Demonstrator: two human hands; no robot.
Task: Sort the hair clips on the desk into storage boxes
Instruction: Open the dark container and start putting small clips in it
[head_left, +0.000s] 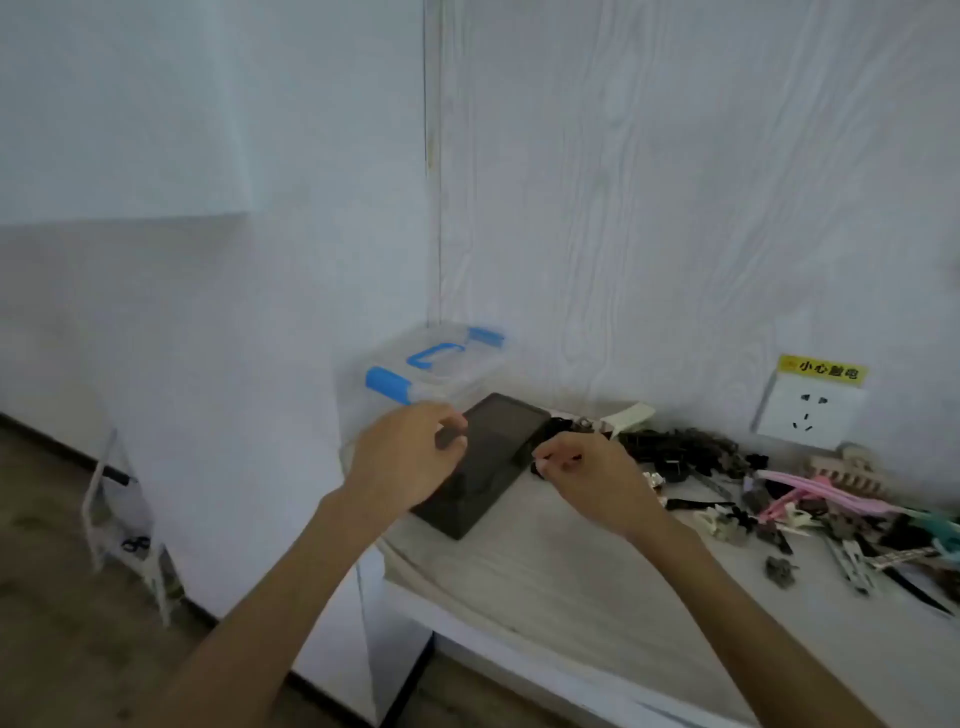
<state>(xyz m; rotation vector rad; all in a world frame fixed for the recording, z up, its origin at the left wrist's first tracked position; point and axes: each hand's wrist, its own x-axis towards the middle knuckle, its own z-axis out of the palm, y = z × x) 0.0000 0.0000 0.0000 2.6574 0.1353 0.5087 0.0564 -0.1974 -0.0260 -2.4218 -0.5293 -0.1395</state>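
A dark grey flat storage box (493, 447) lies on the desk's left end. My left hand (410, 457) grips its left edge, fingers curled over the lid. My right hand (582, 467) is at the box's right edge, fingertips pinched on a small black hair clip (540, 467). Behind the dark box stands a clear storage box with blue latches and handle (431, 364), lid closed. A pile of several hair clips (769, 499), black, pink, beige and teal, spreads over the desk to the right.
The white wood-grain desk (597, 571) ends just left of the boxes, with floor beyond. A wall socket (810, 410) with a yellow warning sticker sits low on the wall behind the clips. A clear stand (124, 519) rests on the floor at left.
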